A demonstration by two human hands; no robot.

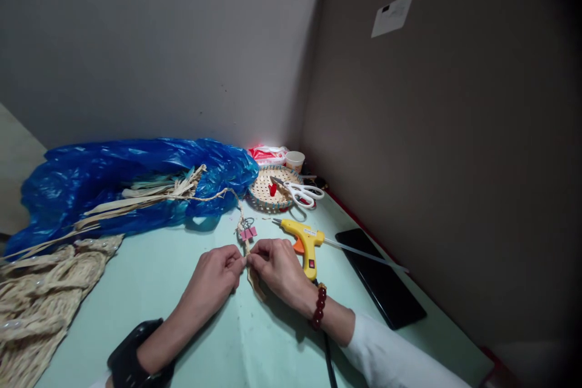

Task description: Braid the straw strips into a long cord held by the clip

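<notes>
Between my hands runs a pale strip of dried plant fibre [254,284], its flat loose end hanging toward me. My left hand [221,270] pinches it from the left, fingertips pressed together. From the right, my right hand [278,267] pinches it at nearly the same spot, so the fingertips almost meet. Just beyond them a pink binder clip [248,233] grips the strand. Past the clip a thin twisted cord [218,194] of the same fibre leads back left. Close to my right hand lies a yellow glue gun [310,242] with a glue stick in its back.
A blue plastic bag [136,157] holding fibre strips [150,194] spreads along the back left. Woven fibre pieces [40,315] lie front left. White-handled scissors [305,195] rest on a woven basket [259,197], near a paper cup [295,160]. A black tablet-like slab [386,285] lies right.
</notes>
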